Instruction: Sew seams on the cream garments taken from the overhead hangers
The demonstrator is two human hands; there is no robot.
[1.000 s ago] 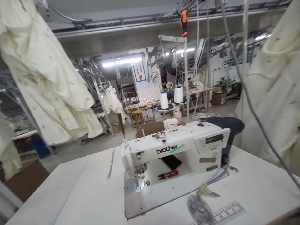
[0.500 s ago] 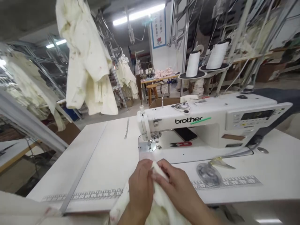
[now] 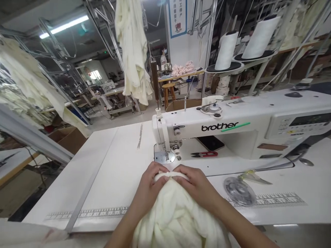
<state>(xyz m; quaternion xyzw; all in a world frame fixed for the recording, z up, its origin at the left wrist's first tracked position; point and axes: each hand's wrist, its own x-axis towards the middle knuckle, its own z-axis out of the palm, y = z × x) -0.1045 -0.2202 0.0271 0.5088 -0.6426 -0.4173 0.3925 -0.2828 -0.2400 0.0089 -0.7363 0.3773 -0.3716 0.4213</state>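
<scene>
A cream fabric garment (image 3: 181,217) is bunched up over the front edge of the table, its gathered upper edge held between my hands. My left hand (image 3: 152,179) pinches that edge from the left. From the right, my right hand (image 3: 193,181) grips the same edge, thumbs nearly meeting in the middle. Just beyond my fingers is the needle area of a white sewing machine (image 3: 181,125), its presser foot (image 3: 167,156) over the metal plate. The garment's edge lies in front of the foot, apart from it.
Red thread snips (image 3: 204,154) and a dark phone (image 3: 210,143) lie under the machine arm. A clear round disc (image 3: 239,191) and a yellow-handled pointed tool (image 3: 254,177) are at right. Thread cones (image 3: 227,51) stand behind. Cream garments (image 3: 133,51) hang at left.
My hands have spread slightly apart along the garment's edge and moved a little toward the machine. The fabric now bulges more below them. The camera view has shifted; the hanging garment appears farther right.
</scene>
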